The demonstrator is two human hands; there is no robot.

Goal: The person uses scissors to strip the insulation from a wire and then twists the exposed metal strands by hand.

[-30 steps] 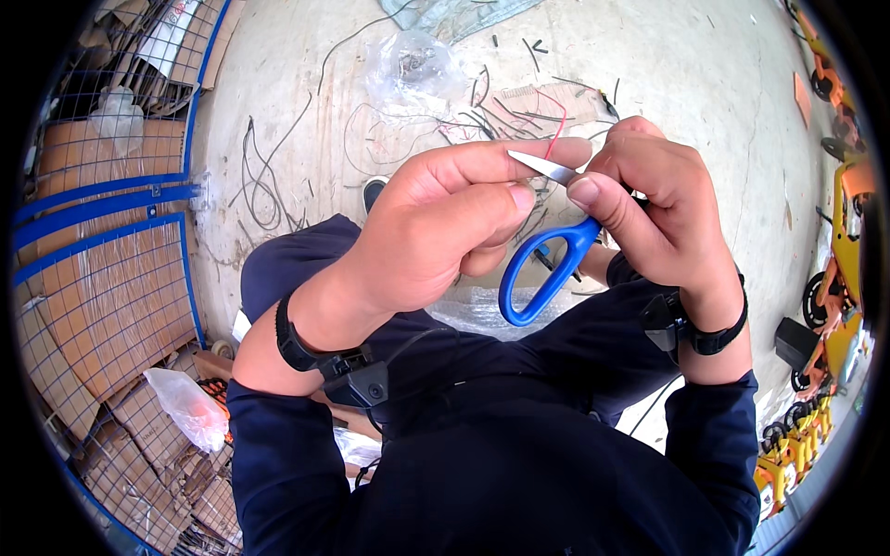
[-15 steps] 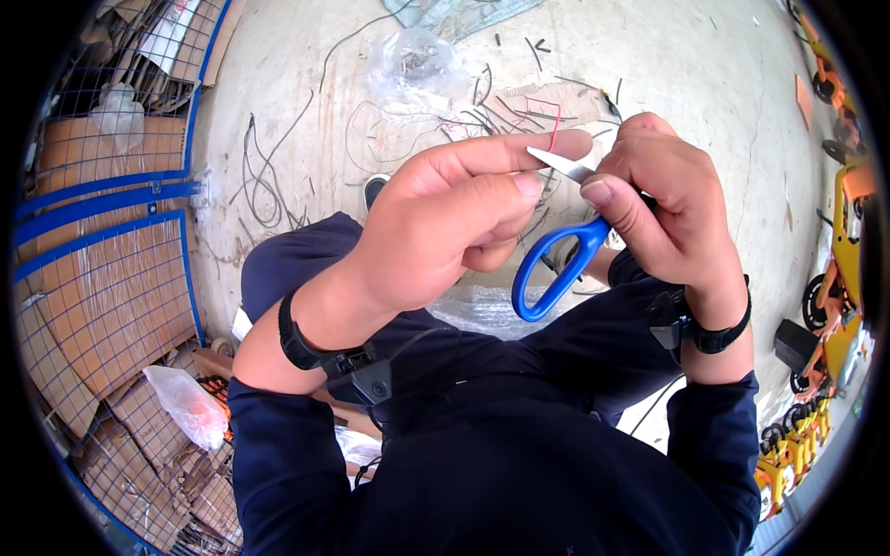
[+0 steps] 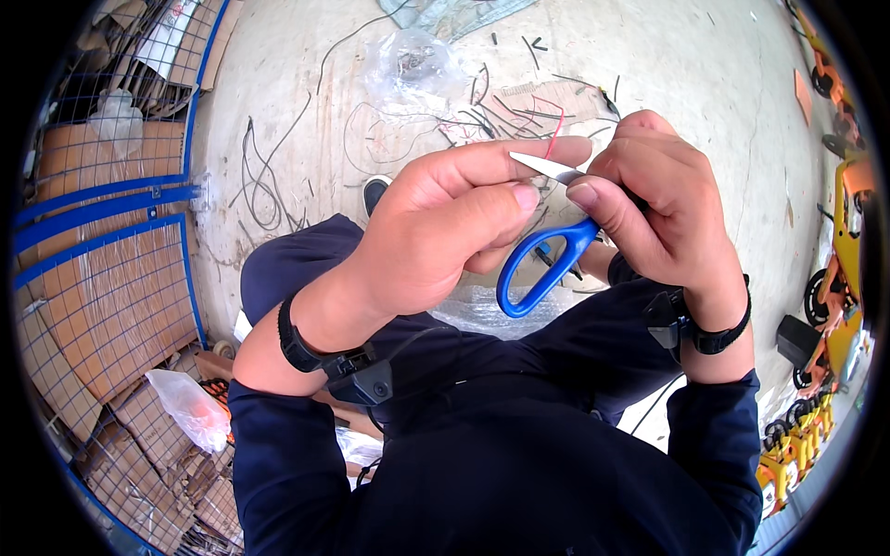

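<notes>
The person's two hands met over the lap, between dark navy sleeves (image 3: 283,454). The left hand (image 3: 417,222) was loosely curled, its index finger stretched out and its thumb laid toward the bent fingers; whether anything was pinched inside could not be seen. The right hand (image 3: 663,204) was closed firmly around a pair of scissors with a blue plastic handle and pale metal blades (image 3: 577,241), thumb pressed beside the blade, one loop hanging toward the lap. The blade crossed the left index finger, pointing left. Beside it a thin red wire (image 3: 560,125) rose from the finger; contact between them was unclear.

Over the last half second the scissors had shifted a little leftward, bringing more blade over the finger. The red wire still stood bent above it, so the shift seemed an adjustment rather than a completed cut.

Farther off, on the grey concrete floor (image 3: 705,83), lay flat brown cardboard (image 3: 556,97) strewn with dark clippings, then a crumpled clear plastic bag (image 3: 413,69), and pale blue cloth (image 3: 459,14) toward the floor's far edge.
</notes>
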